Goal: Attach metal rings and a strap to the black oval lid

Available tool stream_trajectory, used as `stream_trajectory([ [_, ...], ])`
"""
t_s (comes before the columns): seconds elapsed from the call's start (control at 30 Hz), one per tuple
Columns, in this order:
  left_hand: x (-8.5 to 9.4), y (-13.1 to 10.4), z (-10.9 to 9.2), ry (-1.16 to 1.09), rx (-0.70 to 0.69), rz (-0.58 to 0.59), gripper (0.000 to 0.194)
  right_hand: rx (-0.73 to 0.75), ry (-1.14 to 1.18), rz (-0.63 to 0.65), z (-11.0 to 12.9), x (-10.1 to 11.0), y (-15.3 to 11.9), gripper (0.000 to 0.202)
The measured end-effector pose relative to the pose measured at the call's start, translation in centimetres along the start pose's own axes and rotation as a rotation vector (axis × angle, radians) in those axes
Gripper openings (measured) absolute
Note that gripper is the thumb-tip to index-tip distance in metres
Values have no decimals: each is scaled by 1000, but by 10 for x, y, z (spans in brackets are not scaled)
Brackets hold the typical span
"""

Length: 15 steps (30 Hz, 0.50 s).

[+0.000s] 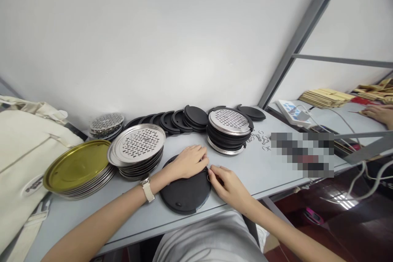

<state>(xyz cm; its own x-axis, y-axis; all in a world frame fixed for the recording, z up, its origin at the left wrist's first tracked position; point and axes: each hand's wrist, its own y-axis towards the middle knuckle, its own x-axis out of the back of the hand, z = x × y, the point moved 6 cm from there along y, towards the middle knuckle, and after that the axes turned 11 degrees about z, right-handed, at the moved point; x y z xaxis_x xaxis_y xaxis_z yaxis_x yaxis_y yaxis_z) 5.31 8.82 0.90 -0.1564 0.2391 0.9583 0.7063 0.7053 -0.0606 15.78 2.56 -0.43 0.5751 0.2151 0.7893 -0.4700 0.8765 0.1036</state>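
Note:
A round black disc [187, 196] lies on the table in front of me, with a small knob near its front edge. My left hand [188, 163] rests over its far part, fingers curled and closed near the disc's right edge. What those fingers hold, if anything, is hidden. My right hand [229, 186] is closed in a pinch beside the disc's right edge, its fingertips on a small metal ring [208, 177]. The fingertips of both hands nearly meet there. Loose metal rings and clasps [260, 139] lie farther right on the table.
Behind stand stacks of perforated metal discs [143, 143], [230, 120] and a row of black discs [167, 122]. Gold lids [78, 163] are piled left, beside a cream bag [27, 151]. A metal frame post [294, 49] rises at right; a co-worker's hand [379, 112] is beyond.

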Motion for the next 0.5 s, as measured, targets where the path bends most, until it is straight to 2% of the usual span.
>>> stream_trajectory([
  [0.5,-2,1,1,43,-24,-12,18,39,21,19,1,-1,0,29],
])
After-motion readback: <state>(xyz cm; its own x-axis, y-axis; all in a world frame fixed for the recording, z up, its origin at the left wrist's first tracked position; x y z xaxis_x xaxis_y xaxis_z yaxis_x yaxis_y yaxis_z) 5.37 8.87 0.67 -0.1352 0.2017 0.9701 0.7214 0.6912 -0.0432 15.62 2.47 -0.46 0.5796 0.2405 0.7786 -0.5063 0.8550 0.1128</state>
